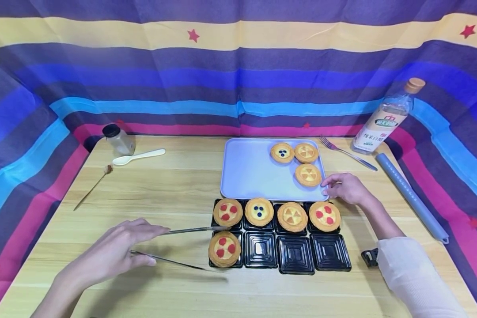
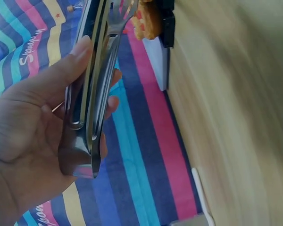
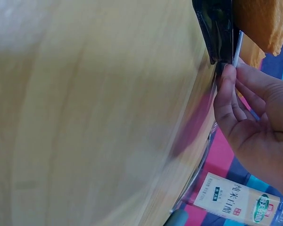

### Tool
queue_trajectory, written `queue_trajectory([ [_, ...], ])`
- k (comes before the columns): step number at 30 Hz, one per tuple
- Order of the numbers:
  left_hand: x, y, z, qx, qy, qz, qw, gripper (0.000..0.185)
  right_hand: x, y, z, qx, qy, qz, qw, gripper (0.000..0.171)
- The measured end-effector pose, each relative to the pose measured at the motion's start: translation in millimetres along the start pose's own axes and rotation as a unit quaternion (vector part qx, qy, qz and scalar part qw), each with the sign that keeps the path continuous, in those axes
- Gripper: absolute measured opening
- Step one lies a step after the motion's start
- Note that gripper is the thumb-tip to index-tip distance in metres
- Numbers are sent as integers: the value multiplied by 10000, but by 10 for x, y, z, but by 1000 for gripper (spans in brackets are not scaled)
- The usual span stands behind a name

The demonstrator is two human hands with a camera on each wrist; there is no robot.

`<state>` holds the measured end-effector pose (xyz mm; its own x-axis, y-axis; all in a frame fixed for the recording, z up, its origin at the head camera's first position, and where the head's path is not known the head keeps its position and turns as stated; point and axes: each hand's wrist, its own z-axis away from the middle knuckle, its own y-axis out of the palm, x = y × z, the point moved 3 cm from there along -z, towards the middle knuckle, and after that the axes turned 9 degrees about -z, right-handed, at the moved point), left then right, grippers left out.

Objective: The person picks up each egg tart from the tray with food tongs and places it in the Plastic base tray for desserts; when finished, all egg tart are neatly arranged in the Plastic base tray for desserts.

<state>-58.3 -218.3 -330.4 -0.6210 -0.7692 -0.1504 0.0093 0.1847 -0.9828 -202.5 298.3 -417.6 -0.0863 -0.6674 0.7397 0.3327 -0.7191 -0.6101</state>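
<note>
My left hand (image 1: 119, 249) holds a pair of metal tongs (image 2: 82, 157), their arms spread apart. The tips reach to either side of a tart with red topping (image 1: 224, 249), which sits in the front-left black plastic holder. My right hand (image 1: 347, 190) pinches the right edge of a pale lavender tray (image 1: 254, 170) between thumb and fingers, near its front corner. Three tarts lie on that tray: one with dark berries (image 1: 282, 153) and two with a pale wedge pattern, including this near tart (image 1: 308, 175).
Several tarts, such as a berry one (image 1: 259, 212), fill the back row of holders; an unfilled black holder (image 1: 261, 250) is in front. Around them lie a fork (image 1: 349, 153), a vinegar bottle (image 1: 381, 123), a grey rod (image 1: 411, 196), a jar (image 1: 120, 140), a white spoon (image 1: 139, 157) and a thin stirrer (image 1: 93, 187).
</note>
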Motion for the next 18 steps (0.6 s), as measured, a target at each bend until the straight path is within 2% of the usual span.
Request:
queue_trajectory([
  [4,-27,-45,-79,-234,-22,151,9996,62,-10,-2,1,-7,20,-9,10000,24],
  [9,-90,-71,-254,-432,98,307,9985,60,-19,2,5,2,55,-20,10000,24],
  [11,-104,-62,-328,-408,111,371,9984,58,-20,4,6,7,67,-16,10000,24],
  [18,-87,24,-646,9,-251,648,9976,60,-4,5,11,20,61,-61,10000,24],
])
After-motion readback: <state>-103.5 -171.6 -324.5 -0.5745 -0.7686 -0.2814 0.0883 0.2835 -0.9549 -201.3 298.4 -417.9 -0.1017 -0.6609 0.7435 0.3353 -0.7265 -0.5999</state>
